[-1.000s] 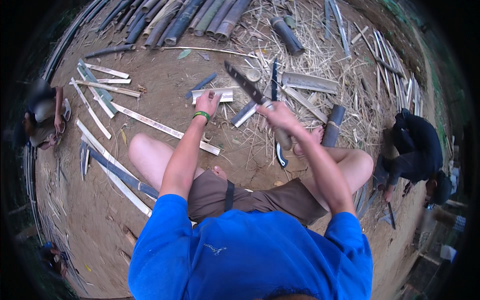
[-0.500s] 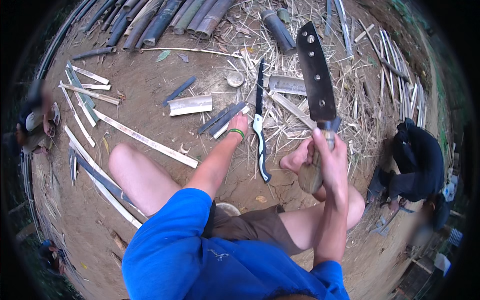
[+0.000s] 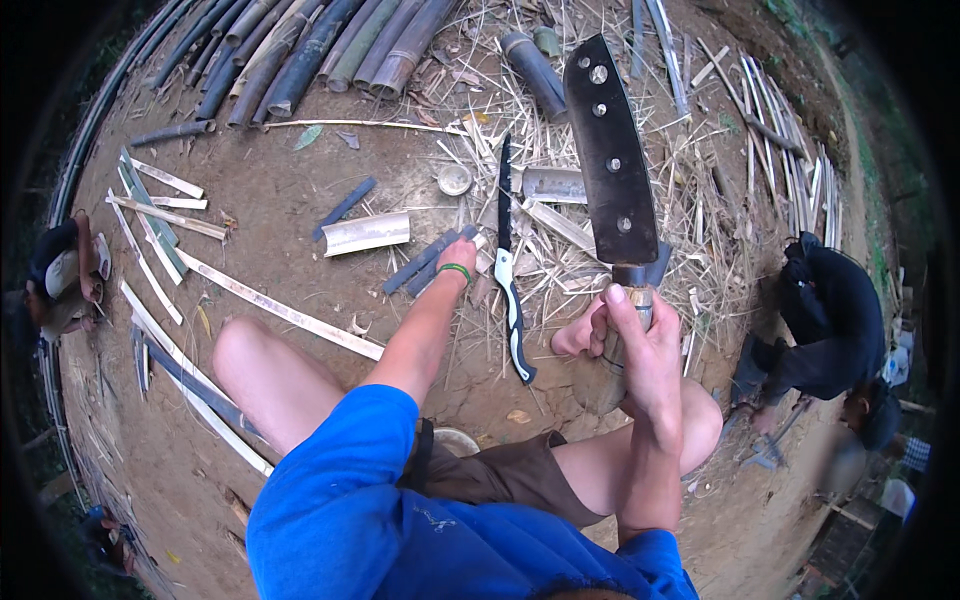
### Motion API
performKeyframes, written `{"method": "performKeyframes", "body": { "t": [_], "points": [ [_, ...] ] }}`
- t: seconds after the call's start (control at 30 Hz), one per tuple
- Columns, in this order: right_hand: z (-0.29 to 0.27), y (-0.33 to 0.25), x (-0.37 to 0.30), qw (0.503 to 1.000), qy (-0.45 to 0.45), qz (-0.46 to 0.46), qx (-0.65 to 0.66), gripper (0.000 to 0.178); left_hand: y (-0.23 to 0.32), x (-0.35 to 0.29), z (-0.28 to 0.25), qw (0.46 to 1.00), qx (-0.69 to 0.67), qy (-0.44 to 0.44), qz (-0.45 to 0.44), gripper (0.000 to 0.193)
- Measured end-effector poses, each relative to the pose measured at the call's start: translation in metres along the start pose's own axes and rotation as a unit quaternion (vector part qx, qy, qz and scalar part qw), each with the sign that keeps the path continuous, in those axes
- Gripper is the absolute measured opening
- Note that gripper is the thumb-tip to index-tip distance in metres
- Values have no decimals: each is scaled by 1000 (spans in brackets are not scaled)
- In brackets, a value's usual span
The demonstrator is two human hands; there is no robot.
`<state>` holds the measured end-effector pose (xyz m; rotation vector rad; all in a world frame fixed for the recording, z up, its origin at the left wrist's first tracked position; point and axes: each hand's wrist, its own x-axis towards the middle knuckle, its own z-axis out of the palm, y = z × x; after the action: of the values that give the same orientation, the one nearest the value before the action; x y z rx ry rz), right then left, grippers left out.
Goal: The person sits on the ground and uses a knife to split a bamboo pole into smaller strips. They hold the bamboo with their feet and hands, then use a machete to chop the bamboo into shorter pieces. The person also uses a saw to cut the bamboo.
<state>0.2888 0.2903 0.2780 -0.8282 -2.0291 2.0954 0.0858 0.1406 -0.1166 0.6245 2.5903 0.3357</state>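
My right hand (image 3: 648,345) is wrapped around the wooden handle of a machete (image 3: 612,150). Its broad dark blade points up and away from me, with a row of round light spots along it. Low on the ground, my left hand (image 3: 458,258), a green band at its wrist, has its fingers closed on a split bamboo strip (image 3: 426,278); the fingertips are partly hidden. A dark strip of bamboo (image 3: 410,272) lies alongside. Between my hands rests a pruning saw (image 3: 511,300) with a black blade and a white-and-dark handle.
A halved bamboo piece (image 3: 366,234) and a small round cup-like piece (image 3: 455,179) lie ahead. Shavings (image 3: 690,200) litter the right side. Bamboo poles (image 3: 340,55) are stacked at the far left; long split strips (image 3: 280,308) lie near my knee. A person (image 3: 835,310) crouches at right, another (image 3: 65,265) at left.
The whole view has shifted slightly, so ground objects appear a little further left. My left hand stays by the bamboo strips; the machete remains raised in my right hand.
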Motion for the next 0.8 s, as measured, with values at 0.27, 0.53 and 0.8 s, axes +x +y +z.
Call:
{"method": "performKeyframes", "body": {
  "t": [0.27, 0.53, 0.8],
  "points": [
    [9, 0, -7, 1000, -10, 4, -11, 26, -6, -1, 7, 999, -4, 24, -26, 27],
    [36, 1, -5, 990, -10, -14, -140, 32, -68, -38, -73, 966, -210, 147, 11, 36],
    [122, 126, 26, 869, -218, 6, -445, 61, -228, -132, -162, 819, -451, 334, -118, 34]
  ]
}}
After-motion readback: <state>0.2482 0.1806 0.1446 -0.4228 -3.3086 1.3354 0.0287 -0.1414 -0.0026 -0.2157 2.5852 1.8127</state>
